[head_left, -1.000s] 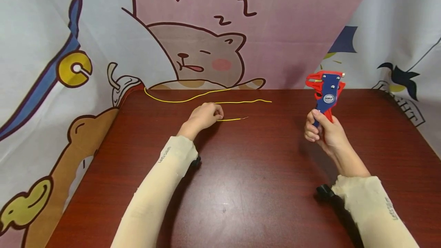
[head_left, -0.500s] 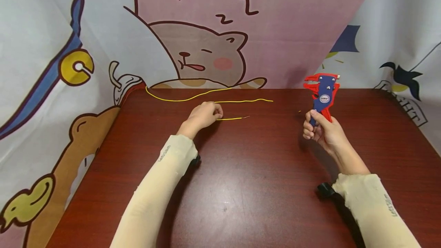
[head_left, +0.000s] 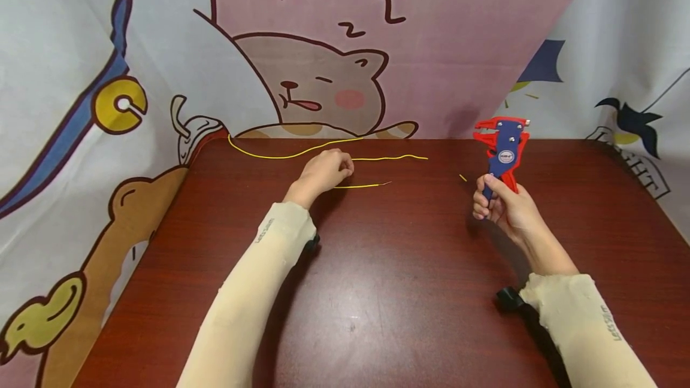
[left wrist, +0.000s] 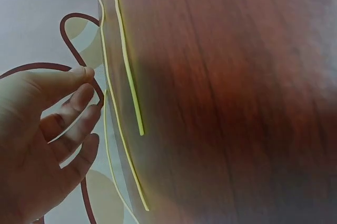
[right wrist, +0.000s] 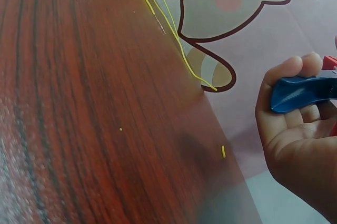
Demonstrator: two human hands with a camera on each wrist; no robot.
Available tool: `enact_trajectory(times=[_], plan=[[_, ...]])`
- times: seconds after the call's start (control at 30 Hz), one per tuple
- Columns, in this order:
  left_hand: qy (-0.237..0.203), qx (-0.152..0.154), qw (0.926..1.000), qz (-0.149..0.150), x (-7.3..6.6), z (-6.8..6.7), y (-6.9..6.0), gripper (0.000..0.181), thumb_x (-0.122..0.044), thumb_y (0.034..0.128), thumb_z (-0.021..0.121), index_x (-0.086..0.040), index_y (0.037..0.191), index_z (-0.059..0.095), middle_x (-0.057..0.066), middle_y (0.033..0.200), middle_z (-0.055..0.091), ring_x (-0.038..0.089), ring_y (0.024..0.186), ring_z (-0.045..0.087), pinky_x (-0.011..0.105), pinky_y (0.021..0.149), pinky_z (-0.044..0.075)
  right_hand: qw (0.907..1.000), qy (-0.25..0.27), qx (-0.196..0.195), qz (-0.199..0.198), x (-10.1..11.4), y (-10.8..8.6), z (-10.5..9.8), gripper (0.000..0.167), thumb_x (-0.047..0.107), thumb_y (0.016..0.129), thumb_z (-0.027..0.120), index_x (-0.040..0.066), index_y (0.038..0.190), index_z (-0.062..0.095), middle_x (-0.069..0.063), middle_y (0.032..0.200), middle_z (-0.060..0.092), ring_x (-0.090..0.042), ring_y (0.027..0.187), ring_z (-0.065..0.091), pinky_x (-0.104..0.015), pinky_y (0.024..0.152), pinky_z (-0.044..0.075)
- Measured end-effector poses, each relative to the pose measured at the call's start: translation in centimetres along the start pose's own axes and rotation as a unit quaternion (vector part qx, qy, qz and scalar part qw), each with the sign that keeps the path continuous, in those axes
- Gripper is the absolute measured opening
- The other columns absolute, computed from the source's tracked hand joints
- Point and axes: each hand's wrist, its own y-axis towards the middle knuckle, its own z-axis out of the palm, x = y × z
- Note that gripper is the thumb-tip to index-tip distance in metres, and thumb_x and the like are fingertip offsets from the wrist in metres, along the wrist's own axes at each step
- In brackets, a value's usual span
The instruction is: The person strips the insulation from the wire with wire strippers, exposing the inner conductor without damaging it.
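My right hand (head_left: 509, 205) grips the handles of a red and blue wire stripper (head_left: 507, 145), held upright above the table's right side. In the right wrist view only a blue handle (right wrist: 300, 95) and bits of red show. My left hand (head_left: 321, 171) hovers over the yellow wires, fingers loosely bent and nothing visible between them. A short yellow wire (left wrist: 129, 69) with a bare end lies on the table beside it. Behind it run a longer yellow wire (head_left: 388, 158) and another yellow wire (head_left: 269, 157) curving along the back edge.
A small yellow piece of insulation (head_left: 463, 178) lies on the table left of the stripper. A tiny yellow speck (right wrist: 120, 129) shows in the right wrist view. A printed cloth (head_left: 458, 47) hangs behind the dark red wooden table (head_left: 409, 292).
My left hand has let go of the short wire and moved slightly up and forward. A yellow piece of insulation has come down onto the table by the stripper, which has shifted slightly left.
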Motion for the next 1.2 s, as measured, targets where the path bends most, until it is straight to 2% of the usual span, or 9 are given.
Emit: enact_trajectory(times=[0.17, 0.4, 0.77, 1.0, 1.2], plan=[[-0.004, 0.003, 1.0000, -0.005, -0.2, -0.1, 0.8, 0.012, -0.025, 0.0983, 0.063, -0.023, 0.109, 0.068, -0.001, 0.115, 0.064, 0.018, 0.106, 0.061, 0.040, 0.090, 0.051, 1.0000, -0.001, 0.007, 0.000, -0.1, 0.0, 0.0, 0.028, 0.017, 0.108, 0.038, 0.007, 0.095, 0.060, -0.003, 0.070, 0.058, -0.014, 0.059, 0.057, -0.025, 0.061, 0.052], [-0.003, 0.002, 1.0000, 0.006, -0.8, -0.2, 1.7, 0.019, -0.024, 0.0987, 0.062, -0.022, 0.117, 0.067, 0.000, 0.131, 0.064, 0.020, 0.124, 0.058, 0.041, 0.101, 0.049, 0.9998, 0.001, 0.021, -0.006, -0.2, 0.0, -0.1, 0.028, 0.015, 0.108, 0.036, 0.006, 0.096, 0.059, -0.003, 0.070, 0.059, -0.014, 0.060, 0.058, -0.025, 0.062, 0.053], [-0.008, 0.003, 0.9999, 0.007, -1.3, 0.5, 3.2, 0.022, -0.026, 0.0987, 0.063, -0.023, 0.120, 0.066, 0.000, 0.132, 0.063, 0.022, 0.124, 0.058, 0.041, 0.102, 0.048, 0.9995, 0.002, 0.031, 0.000, -0.4, -0.3, 0.0, 0.026, 0.014, 0.108, 0.035, 0.006, 0.098, 0.057, -0.003, 0.072, 0.059, -0.013, 0.063, 0.060, -0.025, 0.064, 0.054], [0.000, -0.005, 0.9998, 0.019, -2.5, 1.1, 4.3, 0.027, -0.025, 0.0978, 0.064, -0.023, 0.125, 0.065, -0.001, 0.135, 0.062, 0.021, 0.127, 0.057, 0.040, 0.102, 0.048, 0.9992, -0.010, 0.038, -0.004, -0.3, -0.5, 0.1, 0.025, 0.014, 0.108, 0.034, 0.007, 0.099, 0.056, -0.001, 0.073, 0.059, -0.012, 0.065, 0.061, -0.025, 0.065, 0.054], [0.000, 0.005, 0.9997, 0.024, -3.6, 1.7, 5.3, 0.040, -0.032, 0.0954, 0.067, -0.022, 0.133, 0.060, -0.001, 0.135, 0.061, 0.019, 0.128, 0.056, 0.039, 0.104, 0.048, 0.9985, -0.014, 0.052, -0.011, -0.4, -0.5, 0.2, 0.025, 0.012, 0.108, 0.032, 0.005, 0.102, 0.055, -0.003, 0.075, 0.060, -0.013, 0.068, 0.063, -0.025, 0.068, 0.056]])
